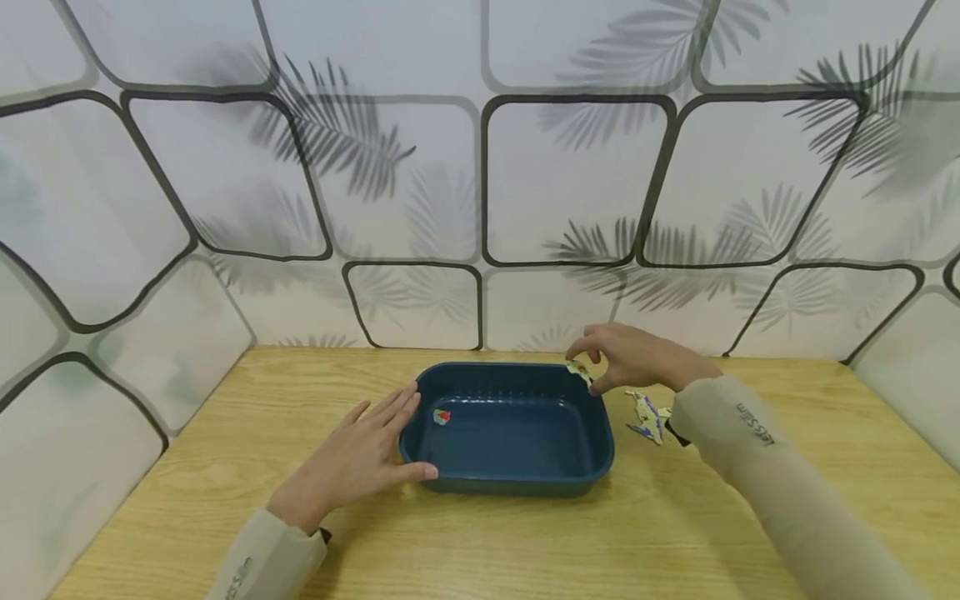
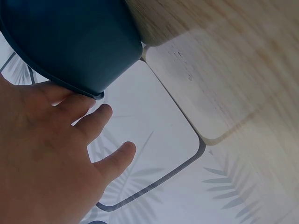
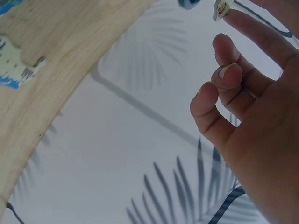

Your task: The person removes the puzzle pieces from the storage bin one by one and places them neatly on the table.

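A dark blue plastic basin (image 1: 510,485) stands on the wooden table. My left hand (image 1: 352,462) rests against its left end, fingers fairly straight along the rim and the thumb at the near edge. Over the far right corner of the basin, my right hand (image 1: 633,357) pinches a flat cream cut-out piece (image 1: 580,371) with a printed picture between thumb and index finger; the right wrist view shows only part of this piece (image 3: 222,8). Inside the basin, towards the left, lies a small red and green piece (image 1: 441,416).
Right of the basin, partly under my right wrist, lie irregular cream and blue printed pieces (image 1: 647,419) on the table (image 1: 480,542). A wall covering (image 1: 420,308) with dark outlines and leaf prints rises behind the table and at both sides.
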`<state>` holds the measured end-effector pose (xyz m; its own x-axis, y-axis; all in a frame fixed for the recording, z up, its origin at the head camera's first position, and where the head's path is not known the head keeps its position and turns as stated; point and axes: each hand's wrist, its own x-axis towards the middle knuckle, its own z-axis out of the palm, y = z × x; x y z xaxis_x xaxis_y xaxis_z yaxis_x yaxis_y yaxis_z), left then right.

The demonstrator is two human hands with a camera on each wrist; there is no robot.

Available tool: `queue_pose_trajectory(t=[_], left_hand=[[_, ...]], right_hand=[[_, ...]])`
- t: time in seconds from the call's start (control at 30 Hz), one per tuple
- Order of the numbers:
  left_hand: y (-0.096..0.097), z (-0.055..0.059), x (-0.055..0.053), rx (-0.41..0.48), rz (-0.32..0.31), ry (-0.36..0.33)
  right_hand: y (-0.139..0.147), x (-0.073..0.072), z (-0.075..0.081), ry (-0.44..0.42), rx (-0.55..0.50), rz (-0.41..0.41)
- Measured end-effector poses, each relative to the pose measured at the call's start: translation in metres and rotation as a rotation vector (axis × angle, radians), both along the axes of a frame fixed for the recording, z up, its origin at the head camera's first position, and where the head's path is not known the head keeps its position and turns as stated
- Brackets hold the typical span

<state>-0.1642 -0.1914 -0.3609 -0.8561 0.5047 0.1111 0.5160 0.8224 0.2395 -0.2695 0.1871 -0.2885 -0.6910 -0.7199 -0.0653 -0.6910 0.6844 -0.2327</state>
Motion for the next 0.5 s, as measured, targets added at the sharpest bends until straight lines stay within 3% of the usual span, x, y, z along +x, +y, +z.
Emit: queue_pose_trajectory(t=[0.5], left_hand=[[0.001, 0.001, 0.001, 0.001, 0.0, -0.011]], right_hand=[[0.037, 0.005, 0.0, 0.026, -0.018, -0.035]])
